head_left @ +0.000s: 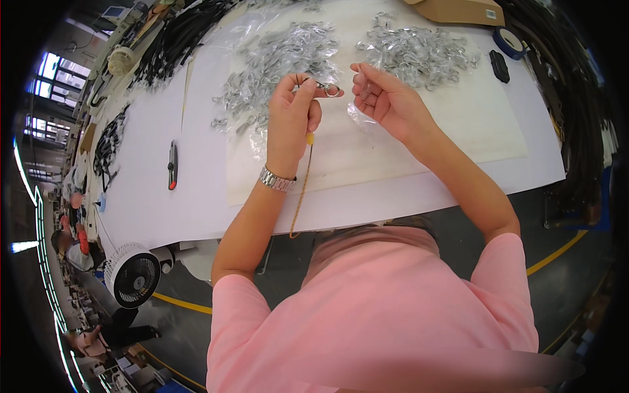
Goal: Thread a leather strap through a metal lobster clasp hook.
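My left hand [293,111] pinches a small metal ring clasp [327,88] above the white table [164,196]. From that hand a thin yellow-brown cord [301,196] hangs down past my wrist and over the table's near edge. My right hand [383,98] is just right of the clasp, palm toward me, fingers loosely curled and holding nothing that I can make out. Beyond both hands lie two heaps of silvery metal clasps on clear plastic, one on the left [278,59] and one on the right [419,52].
A box cutter [172,165] lies on the table to the left. Bundles of black cords [170,39] sit far left. A blue tape roll [510,42], a small black object [500,65] and a cardboard box [458,10] are far right. A white fan [133,275] stands below the table's left.
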`<state>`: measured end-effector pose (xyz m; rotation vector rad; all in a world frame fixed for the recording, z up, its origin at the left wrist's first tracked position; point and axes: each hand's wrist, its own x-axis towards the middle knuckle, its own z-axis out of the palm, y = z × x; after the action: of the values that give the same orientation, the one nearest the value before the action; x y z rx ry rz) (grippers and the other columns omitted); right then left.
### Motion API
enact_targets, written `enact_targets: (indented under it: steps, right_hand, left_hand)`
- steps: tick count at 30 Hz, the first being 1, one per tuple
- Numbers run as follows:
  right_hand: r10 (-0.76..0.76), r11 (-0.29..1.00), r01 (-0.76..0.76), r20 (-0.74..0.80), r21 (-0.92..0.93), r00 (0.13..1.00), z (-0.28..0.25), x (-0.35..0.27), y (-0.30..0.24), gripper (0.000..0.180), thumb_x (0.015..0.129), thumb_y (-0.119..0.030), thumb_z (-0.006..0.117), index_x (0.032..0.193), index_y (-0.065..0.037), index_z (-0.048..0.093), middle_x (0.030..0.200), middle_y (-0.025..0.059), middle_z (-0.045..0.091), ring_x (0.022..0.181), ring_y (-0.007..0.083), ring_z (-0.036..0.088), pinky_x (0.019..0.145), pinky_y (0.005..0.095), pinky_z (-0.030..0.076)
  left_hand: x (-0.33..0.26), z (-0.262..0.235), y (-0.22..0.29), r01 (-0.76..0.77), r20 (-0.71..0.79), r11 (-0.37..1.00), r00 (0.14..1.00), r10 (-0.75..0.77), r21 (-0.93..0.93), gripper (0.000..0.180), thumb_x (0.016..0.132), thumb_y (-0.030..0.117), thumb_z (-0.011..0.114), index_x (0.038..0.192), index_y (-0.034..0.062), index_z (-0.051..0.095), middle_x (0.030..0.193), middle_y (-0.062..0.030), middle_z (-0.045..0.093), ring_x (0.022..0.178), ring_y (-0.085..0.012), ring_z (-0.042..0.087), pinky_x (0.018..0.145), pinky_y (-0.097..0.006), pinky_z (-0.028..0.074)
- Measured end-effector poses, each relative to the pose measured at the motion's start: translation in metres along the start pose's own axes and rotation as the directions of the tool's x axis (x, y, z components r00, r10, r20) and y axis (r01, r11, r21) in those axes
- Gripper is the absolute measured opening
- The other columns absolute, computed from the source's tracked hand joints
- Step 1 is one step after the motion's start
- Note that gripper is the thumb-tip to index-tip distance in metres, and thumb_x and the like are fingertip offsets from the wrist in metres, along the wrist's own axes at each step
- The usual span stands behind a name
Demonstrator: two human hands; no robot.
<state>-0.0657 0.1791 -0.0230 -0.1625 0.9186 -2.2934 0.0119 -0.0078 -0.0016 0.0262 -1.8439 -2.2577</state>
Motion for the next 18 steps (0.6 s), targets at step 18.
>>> enact_targets:
  steps: [18]
  right_hand:
    - [-0.274, 0.816, 0.239, 0.012, -0.527, 0.962, 0.003, 0.007, 0.0, 0.022, 0.099, -0.017, 0.068, 0.11, 0.002, 0.071, 0.102, 0.01, 0.077, 0.088, 0.0133, 0.072, 0.084, 0.0271, 0.057]
  left_hand:
    - [-0.006, -0.002, 0.004, 0.329, 0.162, 0.939, 0.937, -0.31, -0.106, 0.024, 0.105, 0.018, 0.052, 0.12, 0.0017, 0.06, 0.082, -0.0057, 0.061, 0.046, -0.0036, 0.036, 0.042, -0.019, 0.026]
